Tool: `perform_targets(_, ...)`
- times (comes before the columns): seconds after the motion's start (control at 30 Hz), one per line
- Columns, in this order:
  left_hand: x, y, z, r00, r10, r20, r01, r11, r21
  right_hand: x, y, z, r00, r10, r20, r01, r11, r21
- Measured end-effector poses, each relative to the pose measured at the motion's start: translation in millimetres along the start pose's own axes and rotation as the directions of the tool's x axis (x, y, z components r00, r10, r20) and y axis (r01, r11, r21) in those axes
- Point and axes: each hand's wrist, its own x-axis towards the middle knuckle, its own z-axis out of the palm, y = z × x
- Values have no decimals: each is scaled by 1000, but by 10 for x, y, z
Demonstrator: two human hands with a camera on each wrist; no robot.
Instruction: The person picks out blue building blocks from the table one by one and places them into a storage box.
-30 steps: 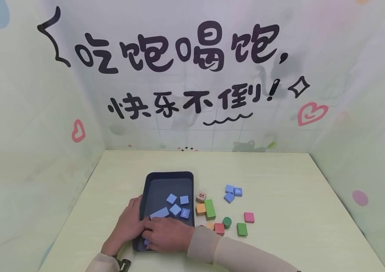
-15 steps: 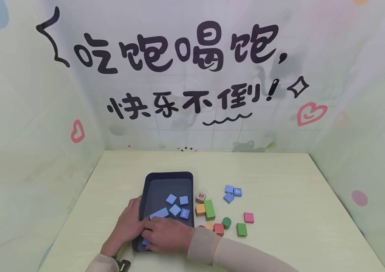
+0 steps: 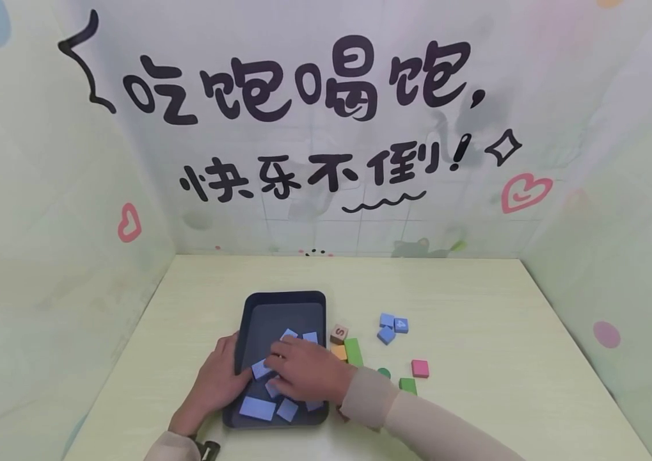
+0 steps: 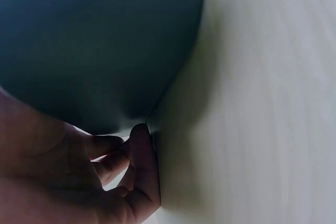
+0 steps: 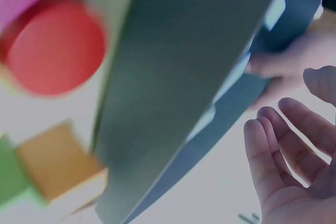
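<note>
A dark tray (image 3: 285, 297) lies on the table with several blue blocks in it. Along its left side my left hand (image 3: 219, 378) grips the edge, thumb over the rim and fingers outside; the left wrist view shows those fingers low by the tray's wall (image 4: 115, 51). My right hand (image 3: 311, 371) is over the tray's middle, hiding some blocks, its loosely bent fingers (image 5: 265, 156) holding nothing in the right wrist view. Near its fingertips lies a blue block (image 3: 260, 369). A long blue block (image 3: 258, 408) and a small blue block (image 3: 287, 411) lie at the near end.
Right of the tray stand a letter block (image 3: 339, 333), an orange block (image 3: 339, 353) and a long green block (image 3: 353, 351). Farther right are blue blocks (image 3: 386, 335), a pink block (image 3: 420, 368) and a green block (image 3: 408, 385). Printed wall sheets enclose the table.
My right hand has moved up and to the right from the tray's near left corner, uncovering blue blocks there and covering others. My left hand stays at the tray's side.
</note>
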Motion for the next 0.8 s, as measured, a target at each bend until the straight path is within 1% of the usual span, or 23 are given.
perform_targets(0.07, 1, 0, 3, 1000, 0, -3, 0, 1000, -1, -63, 94, -49, 999, 39, -29, -39, 999, 2)
perform_targets(0.17, -2, -1, 10, 1000, 6, -15, -6, 1000, -9, -176, 246, -97, 993, 109, -45, -109, 994, 15)
perform_targets(0.27, -10, 3, 22, 999, 17, -40, -18, 1000, -14, -312, 397, -131, 978, 204, -43, -202, 978, 60)
perform_targets(0.37, -13, 6, 26, 998, 24, -51, -25, 1000, -14, -456, 549, -134, 949, 312, -40, -306, 945, 112)
perform_targets(0.47, -12, 6, 22, 1000, 10, -28, -10, 1000, -15, -597, 682, -129, 913, 406, -50, -396, 908, 136)
perform_targets(0.5, -5, -17, 35, 1000, 10, -27, -10, 1000, -21, -646, 725, -119, 902, 427, -57, -417, 898, 138)
perform_targets(0.57, 6, -69, 72, 999, 18, -36, -19, 1000, -21, -740, 804, -106, 885, 460, -73, -448, 883, 139)
perform_targets(0.63, 7, -78, 76, 999, 19, -36, -20, 999, -27, -827, 873, -86, 869, 487, -85, -475, 870, 133)
perform_targets(0.7, 12, -81, 79, 999, 25, -45, -26, 999, -28, -905, 935, -67, 859, 505, -85, -495, 861, 118)
perform_targets(0.8, 0, -3, 15, 1000, 0, -11, 0, 1000, -25, -1007, 1003, -34, 842, 535, -71, -526, 843, 114)
